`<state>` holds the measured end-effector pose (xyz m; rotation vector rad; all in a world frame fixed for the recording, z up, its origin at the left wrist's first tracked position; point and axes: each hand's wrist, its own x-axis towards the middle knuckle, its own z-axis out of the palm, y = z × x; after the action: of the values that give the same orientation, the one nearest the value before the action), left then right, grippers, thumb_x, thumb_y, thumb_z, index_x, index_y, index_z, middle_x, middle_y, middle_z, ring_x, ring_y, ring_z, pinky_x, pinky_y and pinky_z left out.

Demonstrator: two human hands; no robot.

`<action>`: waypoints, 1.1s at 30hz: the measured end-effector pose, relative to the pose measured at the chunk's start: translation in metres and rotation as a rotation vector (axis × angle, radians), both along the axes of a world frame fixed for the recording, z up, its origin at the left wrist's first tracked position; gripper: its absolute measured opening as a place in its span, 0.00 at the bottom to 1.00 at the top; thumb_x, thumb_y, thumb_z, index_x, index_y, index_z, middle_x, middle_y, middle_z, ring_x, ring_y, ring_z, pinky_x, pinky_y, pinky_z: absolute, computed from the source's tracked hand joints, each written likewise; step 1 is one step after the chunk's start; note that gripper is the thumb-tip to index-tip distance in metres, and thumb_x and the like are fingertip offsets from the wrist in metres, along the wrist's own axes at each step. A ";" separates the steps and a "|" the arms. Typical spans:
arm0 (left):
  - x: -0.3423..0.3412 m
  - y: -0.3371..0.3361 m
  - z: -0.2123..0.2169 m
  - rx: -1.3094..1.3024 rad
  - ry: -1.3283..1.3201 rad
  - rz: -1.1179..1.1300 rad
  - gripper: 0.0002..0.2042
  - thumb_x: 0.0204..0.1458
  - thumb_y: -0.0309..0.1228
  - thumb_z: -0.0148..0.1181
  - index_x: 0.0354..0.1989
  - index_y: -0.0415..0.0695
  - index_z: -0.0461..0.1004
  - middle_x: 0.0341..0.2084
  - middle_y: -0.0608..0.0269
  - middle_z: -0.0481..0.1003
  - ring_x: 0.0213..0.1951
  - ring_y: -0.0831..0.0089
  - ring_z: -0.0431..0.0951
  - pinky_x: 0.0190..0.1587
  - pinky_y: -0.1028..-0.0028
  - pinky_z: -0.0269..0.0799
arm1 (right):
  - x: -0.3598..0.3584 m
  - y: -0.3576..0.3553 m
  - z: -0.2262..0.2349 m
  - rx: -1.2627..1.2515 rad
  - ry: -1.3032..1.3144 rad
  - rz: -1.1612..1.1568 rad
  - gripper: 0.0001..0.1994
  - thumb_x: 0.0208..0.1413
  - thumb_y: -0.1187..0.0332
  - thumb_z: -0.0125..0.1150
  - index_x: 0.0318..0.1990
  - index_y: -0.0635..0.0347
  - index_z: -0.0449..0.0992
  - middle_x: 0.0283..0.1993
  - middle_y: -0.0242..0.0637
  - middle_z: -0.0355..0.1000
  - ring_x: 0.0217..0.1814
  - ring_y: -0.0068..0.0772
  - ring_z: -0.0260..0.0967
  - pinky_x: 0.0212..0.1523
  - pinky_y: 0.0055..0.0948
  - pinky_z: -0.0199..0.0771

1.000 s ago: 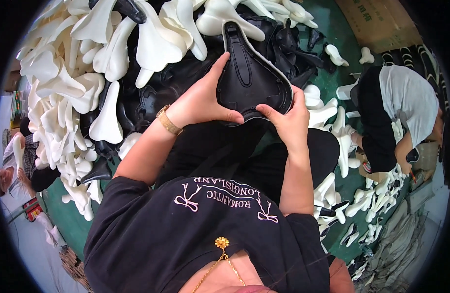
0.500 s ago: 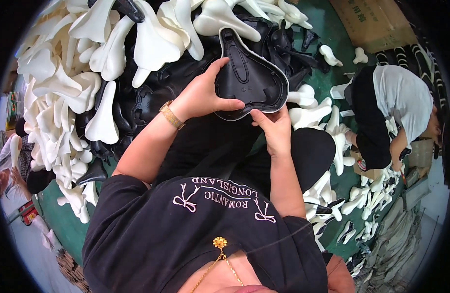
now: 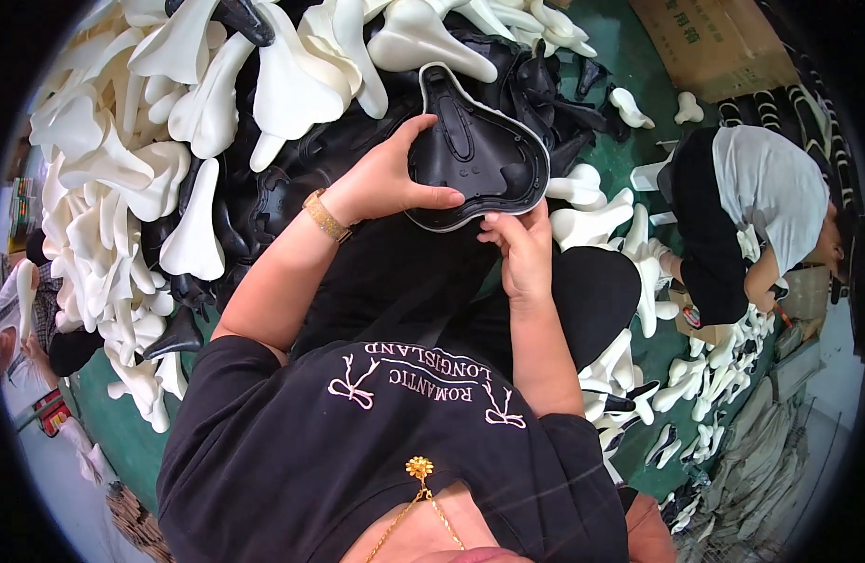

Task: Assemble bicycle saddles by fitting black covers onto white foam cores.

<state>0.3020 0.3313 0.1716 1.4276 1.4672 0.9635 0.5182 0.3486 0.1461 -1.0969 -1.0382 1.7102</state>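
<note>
A bicycle saddle (image 3: 474, 155) is held up in front of me, its black plastic underside facing me and a thin white edge showing around it. My left hand (image 3: 404, 174) grips its left side, with the thumb over the wide end and the other fingers behind. At the wide end's lower right rim, my right hand (image 3: 521, 239) pinches the edge between thumb and fingers. Just beyond the narrow nose lies a white foam saddle pad (image 3: 430, 42). Black saddle shells (image 3: 282, 192) lie beneath and to the left of my hands.
White saddle pads (image 3: 104, 216) are heaped high at the left. More pads (image 3: 592, 220) lie on the green floor at the right. A co-worker (image 3: 765, 188) bends over there, near a cardboard box (image 3: 714, 47). Another person (image 3: 38, 319) is at the far left.
The saddle has shifted slightly down in view, still in both hands. My right thumb has moved slightly down and left along the rim, and its fingers look more curled.
</note>
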 end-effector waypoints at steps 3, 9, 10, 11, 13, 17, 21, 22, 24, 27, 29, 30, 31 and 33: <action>0.002 0.002 -0.002 -0.006 0.021 0.003 0.51 0.32 0.45 0.76 0.63 0.32 0.53 0.51 0.41 0.69 0.54 0.59 0.70 0.57 0.69 0.64 | -0.008 -0.001 0.002 0.010 -0.076 -0.062 0.22 0.48 0.76 0.54 0.54 0.60 0.62 0.37 0.33 0.72 0.29 0.20 0.69 0.27 0.18 0.72; 0.001 0.002 -0.001 -0.039 0.015 0.014 0.51 0.32 0.46 0.76 0.62 0.33 0.54 0.50 0.40 0.69 0.54 0.58 0.70 0.57 0.69 0.65 | -0.009 -0.003 0.000 0.058 -0.130 -0.044 0.21 0.50 0.73 0.55 0.54 0.60 0.62 0.37 0.32 0.71 0.29 0.19 0.68 0.27 0.17 0.71; 0.002 0.002 -0.001 -0.044 0.004 0.012 0.50 0.32 0.46 0.76 0.62 0.33 0.55 0.50 0.39 0.69 0.54 0.57 0.70 0.57 0.68 0.65 | -0.007 -0.003 0.001 0.065 -0.127 -0.028 0.21 0.51 0.73 0.55 0.54 0.61 0.62 0.38 0.32 0.71 0.30 0.19 0.68 0.28 0.17 0.72; 0.002 0.002 0.000 -0.038 0.004 0.011 0.50 0.32 0.46 0.76 0.62 0.33 0.55 0.50 0.39 0.69 0.54 0.57 0.70 0.57 0.68 0.65 | -0.004 -0.002 0.001 0.071 -0.127 -0.030 0.21 0.51 0.73 0.55 0.54 0.61 0.62 0.38 0.32 0.71 0.30 0.19 0.68 0.28 0.17 0.72; 0.002 -0.001 0.004 0.087 0.301 -0.016 0.50 0.31 0.50 0.75 0.61 0.35 0.58 0.51 0.38 0.67 0.55 0.52 0.70 0.56 0.66 0.66 | 0.001 0.001 0.002 0.021 -0.061 0.042 0.23 0.50 0.72 0.59 0.54 0.61 0.60 0.43 0.36 0.69 0.35 0.22 0.70 0.30 0.19 0.73; 0.001 -0.008 0.016 0.031 0.568 -0.061 0.47 0.27 0.56 0.74 0.56 0.38 0.67 0.55 0.39 0.62 0.54 0.47 0.69 0.57 0.63 0.66 | 0.003 0.003 0.012 0.080 -0.014 0.123 0.27 0.49 0.66 0.68 0.53 0.62 0.61 0.42 0.36 0.71 0.36 0.23 0.70 0.31 0.20 0.74; -0.007 -0.006 0.002 0.112 0.365 -0.075 0.40 0.31 0.53 0.73 0.54 0.40 0.71 0.56 0.38 0.62 0.57 0.48 0.67 0.59 0.64 0.64 | 0.000 0.008 0.009 0.061 -0.086 0.127 0.32 0.43 0.60 0.74 0.51 0.62 0.63 0.37 0.33 0.73 0.32 0.22 0.71 0.29 0.18 0.72; -0.006 -0.007 0.005 0.087 0.332 -0.068 0.37 0.33 0.51 0.73 0.51 0.41 0.73 0.56 0.36 0.63 0.58 0.48 0.65 0.59 0.64 0.62 | -0.001 0.009 0.009 0.071 -0.076 0.125 0.31 0.44 0.62 0.74 0.51 0.62 0.63 0.37 0.33 0.73 0.32 0.21 0.71 0.29 0.18 0.72; -0.008 -0.005 0.001 0.079 0.339 -0.055 0.35 0.34 0.50 0.73 0.50 0.42 0.75 0.56 0.35 0.63 0.58 0.47 0.65 0.60 0.64 0.62 | -0.002 0.010 0.010 0.080 -0.064 0.123 0.30 0.44 0.63 0.74 0.51 0.62 0.63 0.36 0.33 0.73 0.32 0.21 0.71 0.29 0.18 0.72; -0.008 -0.002 -0.004 0.075 0.320 -0.032 0.32 0.34 0.49 0.73 0.48 0.44 0.77 0.55 0.33 0.64 0.59 0.47 0.65 0.60 0.64 0.61 | -0.003 0.012 0.010 0.061 -0.049 0.145 0.25 0.48 0.71 0.68 0.52 0.62 0.61 0.38 0.36 0.72 0.34 0.24 0.72 0.29 0.19 0.74; -0.006 -0.001 -0.007 0.076 0.296 -0.026 0.30 0.35 0.49 0.72 0.46 0.44 0.77 0.55 0.32 0.64 0.59 0.47 0.65 0.60 0.64 0.61 | -0.007 0.011 0.006 0.059 -0.038 0.052 0.22 0.50 0.77 0.58 0.53 0.63 0.59 0.41 0.39 0.71 0.36 0.27 0.74 0.29 0.23 0.76; -0.005 -0.001 -0.009 0.058 0.272 0.017 0.29 0.35 0.49 0.72 0.46 0.45 0.78 0.55 0.32 0.64 0.58 0.46 0.65 0.59 0.64 0.62 | -0.009 0.010 0.006 0.086 -0.076 0.053 0.22 0.51 0.78 0.53 0.54 0.64 0.58 0.44 0.42 0.70 0.37 0.30 0.74 0.29 0.26 0.78; -0.001 0.001 -0.007 0.042 0.246 0.057 0.28 0.36 0.48 0.72 0.45 0.45 0.78 0.54 0.31 0.64 0.58 0.46 0.66 0.59 0.64 0.62 | -0.009 0.010 0.004 0.084 -0.078 0.049 0.22 0.51 0.78 0.53 0.54 0.64 0.58 0.44 0.42 0.70 0.37 0.30 0.74 0.29 0.26 0.78; 0.007 -0.004 0.003 0.055 0.328 0.053 0.29 0.34 0.48 0.72 0.46 0.44 0.77 0.55 0.32 0.64 0.58 0.46 0.66 0.58 0.64 0.63 | -0.007 0.008 0.001 0.068 0.018 0.050 0.23 0.51 0.77 0.54 0.55 0.64 0.57 0.45 0.42 0.70 0.39 0.31 0.74 0.30 0.26 0.78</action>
<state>0.3095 0.3276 0.1750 1.6529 1.7339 0.8338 0.5107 0.3564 0.1469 -1.0181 -1.1122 1.7082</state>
